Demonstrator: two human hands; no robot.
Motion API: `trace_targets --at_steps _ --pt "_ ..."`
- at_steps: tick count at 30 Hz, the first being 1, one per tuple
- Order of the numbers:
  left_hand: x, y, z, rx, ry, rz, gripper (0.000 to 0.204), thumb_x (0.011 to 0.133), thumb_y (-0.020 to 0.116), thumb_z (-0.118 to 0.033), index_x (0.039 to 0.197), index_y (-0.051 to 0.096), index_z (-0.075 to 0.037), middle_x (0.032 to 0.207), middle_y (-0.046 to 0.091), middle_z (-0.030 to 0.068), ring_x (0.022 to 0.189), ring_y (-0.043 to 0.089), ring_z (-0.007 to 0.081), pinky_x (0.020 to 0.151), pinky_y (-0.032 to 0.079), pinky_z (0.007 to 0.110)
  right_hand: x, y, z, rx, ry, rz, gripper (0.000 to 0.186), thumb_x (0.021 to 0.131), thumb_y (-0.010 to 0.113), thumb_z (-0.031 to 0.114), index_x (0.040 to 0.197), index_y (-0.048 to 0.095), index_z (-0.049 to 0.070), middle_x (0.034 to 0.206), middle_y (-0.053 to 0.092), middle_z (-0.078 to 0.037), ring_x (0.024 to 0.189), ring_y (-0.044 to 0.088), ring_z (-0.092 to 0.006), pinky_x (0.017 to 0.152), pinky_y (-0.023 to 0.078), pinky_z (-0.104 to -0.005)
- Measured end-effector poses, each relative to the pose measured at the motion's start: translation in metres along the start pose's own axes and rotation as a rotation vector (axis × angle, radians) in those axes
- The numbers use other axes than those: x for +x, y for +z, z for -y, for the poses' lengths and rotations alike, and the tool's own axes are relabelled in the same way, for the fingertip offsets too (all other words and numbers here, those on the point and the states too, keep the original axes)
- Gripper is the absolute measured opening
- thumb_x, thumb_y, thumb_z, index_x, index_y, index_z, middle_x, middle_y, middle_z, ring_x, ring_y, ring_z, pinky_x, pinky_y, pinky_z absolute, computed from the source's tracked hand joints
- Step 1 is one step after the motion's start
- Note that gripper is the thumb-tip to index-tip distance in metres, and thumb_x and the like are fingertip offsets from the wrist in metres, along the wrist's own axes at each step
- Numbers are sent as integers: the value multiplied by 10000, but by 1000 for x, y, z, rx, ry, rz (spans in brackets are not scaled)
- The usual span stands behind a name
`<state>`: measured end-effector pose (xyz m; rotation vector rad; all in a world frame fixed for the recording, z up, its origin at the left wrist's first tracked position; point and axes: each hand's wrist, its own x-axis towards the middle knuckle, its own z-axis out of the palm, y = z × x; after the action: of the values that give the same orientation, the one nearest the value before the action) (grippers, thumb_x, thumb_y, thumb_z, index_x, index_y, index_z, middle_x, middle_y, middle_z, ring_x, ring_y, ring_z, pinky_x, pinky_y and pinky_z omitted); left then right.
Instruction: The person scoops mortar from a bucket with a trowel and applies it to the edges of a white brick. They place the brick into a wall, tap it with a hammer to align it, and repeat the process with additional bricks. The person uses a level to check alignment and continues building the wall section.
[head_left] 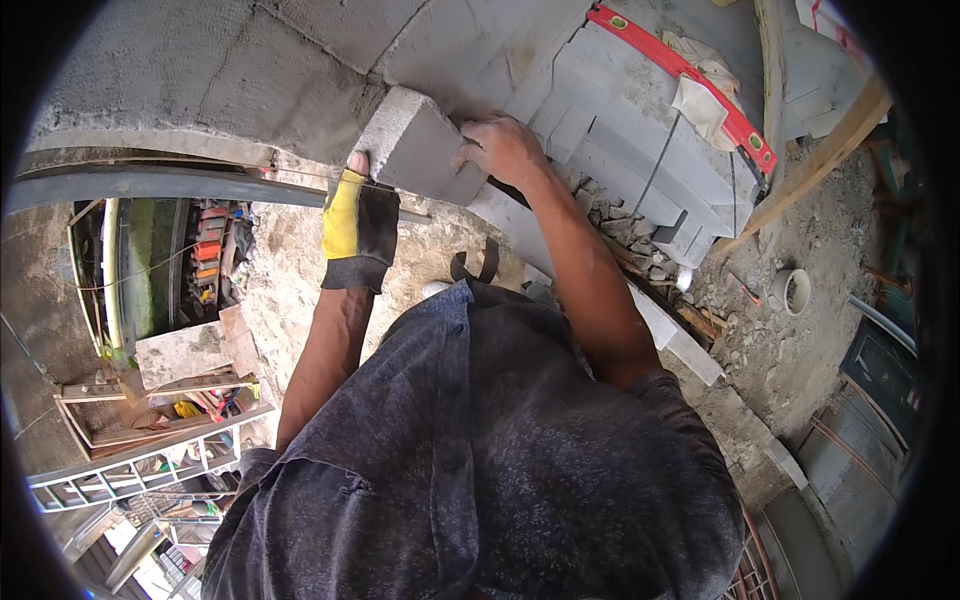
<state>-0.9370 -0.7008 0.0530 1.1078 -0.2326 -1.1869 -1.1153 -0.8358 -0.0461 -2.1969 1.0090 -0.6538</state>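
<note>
A light grey concrete block (418,148) stands tilted against the grey rendered wall, between my two hands. My left hand (360,215), in a yellow and black glove with a bare thumb tip, grips its left end; the other fingers are hidden under or behind it. On the block's right end, my bare right hand (503,150) presses with bent fingers, its fingertips against the face. More grey blocks (625,140) are stacked just right of that hand. A red spirit level (690,80) lies across them beside a crumpled pale bag (705,100).
Wooden poles (815,165) lean at the right, near a white bucket (793,291) and rubble. A long grey beam (160,186) crosses at the left. Below it are an aluminium ladder (150,465) and a wooden frame (150,405). Broken stone lies beneath the stacked blocks.
</note>
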Motion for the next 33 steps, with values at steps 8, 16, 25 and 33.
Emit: trace_targets --at_steps 8,16,25,33 --pt "4 -1 0 94 63 87 440 933 725 -422 1238 608 -127 1203 662 53 1077 622 204 928 460 368 -12 2 -3 -16 82 -42 430 888 701 454 1173 722 132 1038 745 -133 1071 671 -350 926 526 -460" --pt "-2 -46 -34 144 36 -34 700 990 651 -417 1540 350 -107 1595 370 103 1428 414 284 1130 374 455 -162 30 -15 358 588 -428 213 952 638 215 1078 732 72 821 747 -115 800 747 -248 738 572 -348" --pt "-6 -55 -65 547 429 385 658 1006 589 -63 1593 292 -39 1637 336 114 1490 342 262 1206 262 423 -347 192 51 359 1551 -155 421 951 591 365 1052 746 -13 1071 728 -226 1120 671 -369 996 486 -499" --pt "-17 -45 -101 977 1072 493 790 1003 588 -322 1602 203 19 1671 238 158 1525 277 251 1213 275 371 -222 92 82 348 1011 -1098 301 969 609 273 883 707 2 702 673 -94 685 639 -162 666 505 -323"
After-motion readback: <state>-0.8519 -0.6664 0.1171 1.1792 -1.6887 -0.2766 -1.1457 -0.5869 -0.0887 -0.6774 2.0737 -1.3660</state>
